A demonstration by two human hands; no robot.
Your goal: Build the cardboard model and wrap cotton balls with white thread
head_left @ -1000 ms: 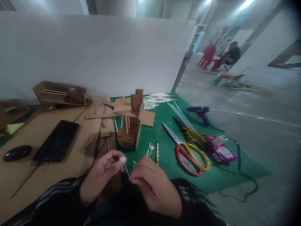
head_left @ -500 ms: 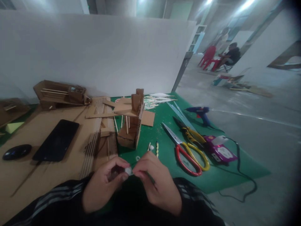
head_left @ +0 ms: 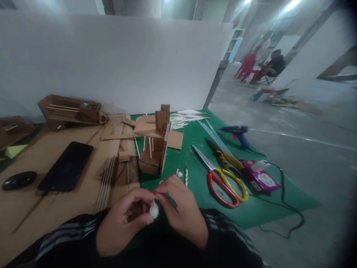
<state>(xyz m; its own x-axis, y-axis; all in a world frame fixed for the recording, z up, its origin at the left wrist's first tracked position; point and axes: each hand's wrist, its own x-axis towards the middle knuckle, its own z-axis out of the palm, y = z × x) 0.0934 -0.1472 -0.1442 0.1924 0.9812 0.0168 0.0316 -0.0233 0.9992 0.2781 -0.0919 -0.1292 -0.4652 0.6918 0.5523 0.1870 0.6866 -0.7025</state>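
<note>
My left hand (head_left: 120, 222) is closed in a loose curl, its thumb against a small white, fluffy-looking ball (head_left: 153, 211). A thin white strand (head_left: 154, 201) runs up from the ball to where my fingertips meet. My right hand (head_left: 182, 210) pinches at the strand's upper end, thumb and index pressed together. What the ball is made of cannot be made out. Just beyond my hands, another small white lump (head_left: 180, 174) lies on the green mat by a yellow pencil-like stick (head_left: 186, 177). A cardboard model (head_left: 153, 160) with thin stick posts stands ahead.
To the right lie red-and-yellow-handled scissors (head_left: 223, 188), pliers (head_left: 223, 154), a purple power socket (head_left: 260, 178) with a cable, and a blue glue gun (head_left: 237, 133). On the left are a phone (head_left: 67, 165), a black mouse-like object (head_left: 19, 180) and another cardboard piece (head_left: 71, 108).
The white ball has dropped slightly below my fingertips, and the strand now stands upright above it. My right hand has moved a little left and up, meeting my left fingertips.
</note>
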